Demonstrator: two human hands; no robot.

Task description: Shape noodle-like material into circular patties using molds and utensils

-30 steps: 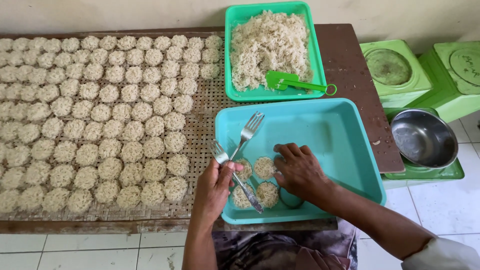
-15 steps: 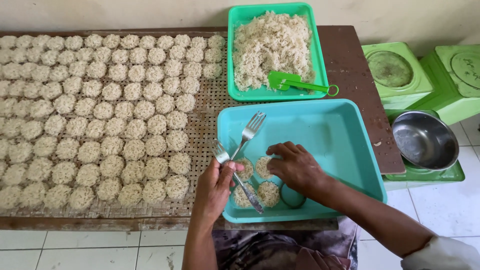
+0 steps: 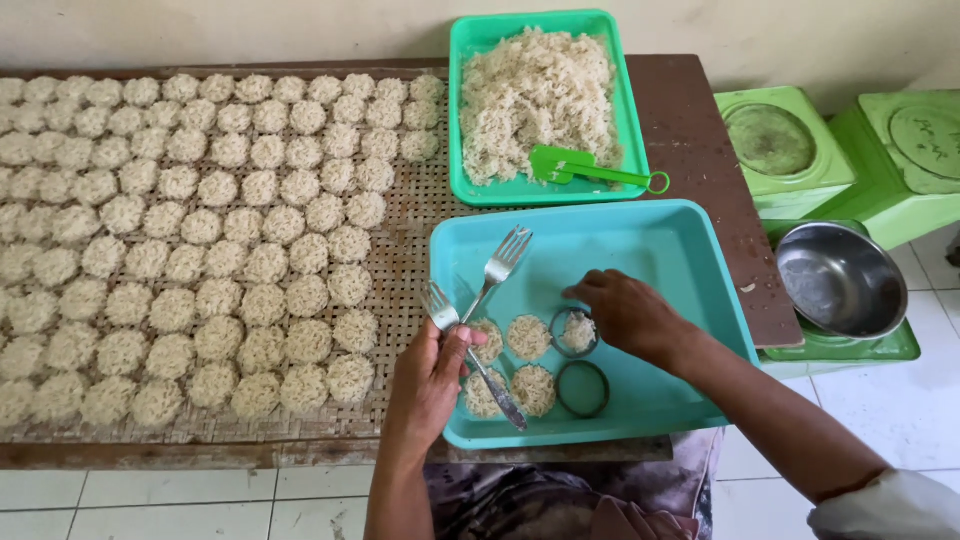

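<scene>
The shallow turquoise plastic tray [image 3: 690,300] sits at the near edge of the brown wooden table [image 3: 700,140], its front rim overhanging slightly; most of its floor toward the far right corner is bare. Just left of it, the woven bamboo mat [image 3: 405,215] is packed with rows of round pale noodle cakes [image 3: 200,230], with a strip free along its right side. Behind the tray, a green plastic tray of loose noodles [image 3: 535,95] holds a green plastic scoop [image 3: 580,168].

The left hand [image 3: 430,385] is closed around two metal forks [image 3: 480,300], tines pointing up and away, wrist rising from below. The right hand [image 3: 630,315] reaches in from the right, fingers curled down and pinching a small round metal ring mould [image 3: 573,332] filled with noodles. A second, empty ring [image 3: 582,388] lies just in front, beside four pressed noodle discs [image 3: 528,338].
</scene>
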